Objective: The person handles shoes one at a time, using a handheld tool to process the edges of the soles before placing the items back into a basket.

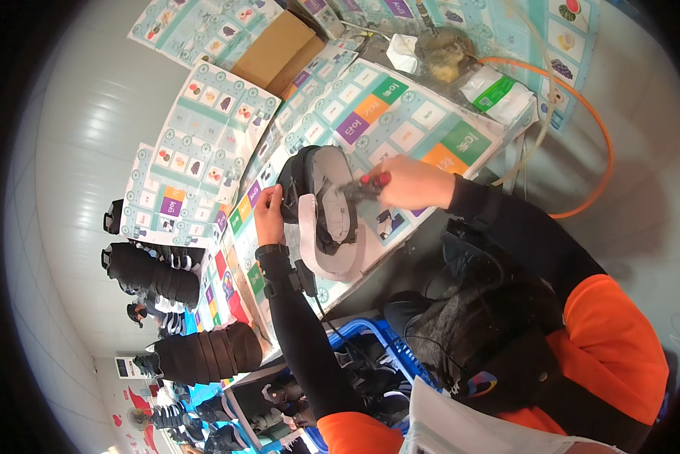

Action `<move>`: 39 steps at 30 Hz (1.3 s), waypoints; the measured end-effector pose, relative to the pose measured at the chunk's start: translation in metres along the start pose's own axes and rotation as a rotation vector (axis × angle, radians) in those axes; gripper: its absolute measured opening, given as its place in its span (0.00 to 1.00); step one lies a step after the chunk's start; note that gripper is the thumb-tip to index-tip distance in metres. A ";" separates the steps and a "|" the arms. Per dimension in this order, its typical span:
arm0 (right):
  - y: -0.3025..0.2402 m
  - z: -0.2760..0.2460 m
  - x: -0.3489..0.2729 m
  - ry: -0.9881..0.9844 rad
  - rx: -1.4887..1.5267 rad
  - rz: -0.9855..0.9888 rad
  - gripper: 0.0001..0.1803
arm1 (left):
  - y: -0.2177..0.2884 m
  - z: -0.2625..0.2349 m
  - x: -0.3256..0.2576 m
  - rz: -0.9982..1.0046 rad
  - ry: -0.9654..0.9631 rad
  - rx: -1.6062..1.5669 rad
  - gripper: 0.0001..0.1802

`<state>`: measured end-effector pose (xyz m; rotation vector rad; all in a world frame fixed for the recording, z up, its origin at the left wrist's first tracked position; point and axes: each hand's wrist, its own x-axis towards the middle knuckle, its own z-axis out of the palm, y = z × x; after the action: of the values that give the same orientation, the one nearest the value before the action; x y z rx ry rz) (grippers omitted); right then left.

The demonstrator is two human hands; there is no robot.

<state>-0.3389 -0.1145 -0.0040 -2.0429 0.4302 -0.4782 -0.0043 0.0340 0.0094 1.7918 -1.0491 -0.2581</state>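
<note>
A black shoe upper (298, 175), its grey underside (331, 170) turned up, lies on the table in front of me. My left hand (269, 217) grips its left side, thumb up along the black edge. A curved white piece (307, 223) bends around the near end of the shoe; how it is joined to it I cannot tell. From the right, my right hand (415, 184) is closed round a hand tool with red and black grips (374, 180). The tool's blurred dark tip reaches over the shoe's underside, and its exact kind is hard to make out.
Patterned sheets cover the table (431, 125). At its far end stand a stained pot (443, 53) and a white-and-green packet (499, 94), with an orange hose (608, 151) to the right. Stacked dark shoes (203, 354) stand left; a blue basket (389, 337) sits below the table edge.
</note>
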 end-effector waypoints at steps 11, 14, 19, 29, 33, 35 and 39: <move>-0.002 -0.001 -0.007 0.127 0.012 0.076 0.12 | 0.006 0.003 -0.007 -0.007 0.013 -0.006 0.14; -0.007 -0.004 -0.010 0.282 0.012 0.050 0.12 | 0.009 0.003 -0.007 -0.020 0.018 -0.007 0.14; -0.003 -0.001 -0.016 -0.143 0.066 0.150 0.11 | 0.020 0.003 -0.010 -0.045 0.017 0.017 0.13; -0.002 -0.068 -0.062 0.286 0.397 0.189 0.15 | 0.173 0.010 -0.016 0.948 -0.195 0.786 0.08; -0.001 -0.078 -0.062 0.265 0.432 0.206 0.20 | 0.108 0.037 -0.020 0.938 -0.252 0.859 0.06; 0.015 -0.071 -0.060 0.259 0.362 0.110 0.28 | 0.071 0.038 -0.028 0.876 -0.025 0.790 0.03; -0.001 -0.070 -0.058 0.211 0.361 0.203 0.29 | 0.044 0.039 -0.041 0.293 0.608 1.018 0.17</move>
<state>-0.4230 -0.1372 0.0201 -1.5892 0.6237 -0.6020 -0.0758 0.0345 0.0162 2.2913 -1.0250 1.1223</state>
